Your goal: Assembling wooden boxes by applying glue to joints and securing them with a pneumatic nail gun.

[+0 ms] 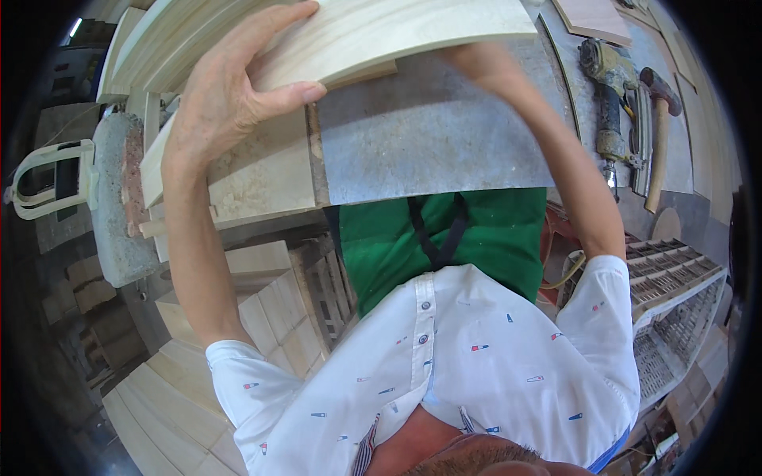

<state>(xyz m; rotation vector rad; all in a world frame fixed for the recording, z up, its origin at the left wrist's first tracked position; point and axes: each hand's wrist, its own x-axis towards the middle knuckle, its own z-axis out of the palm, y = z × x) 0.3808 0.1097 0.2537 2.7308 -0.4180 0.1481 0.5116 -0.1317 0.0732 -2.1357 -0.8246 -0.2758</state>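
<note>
The left grip (218,99) holds the pale wooden board (389,36), likely steadying its end; the blurred right grip's (482,65) hold I cannot tell.

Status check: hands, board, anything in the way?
Left hand holds pale board. Right hand blurred, partly hidden by board. Nail gun and hammer off right, clear of board.

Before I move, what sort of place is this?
Probably a woodworking shop: a hammer and what looks like a nail gun lie at right, and pale boards are stacked at lower left.
</note>
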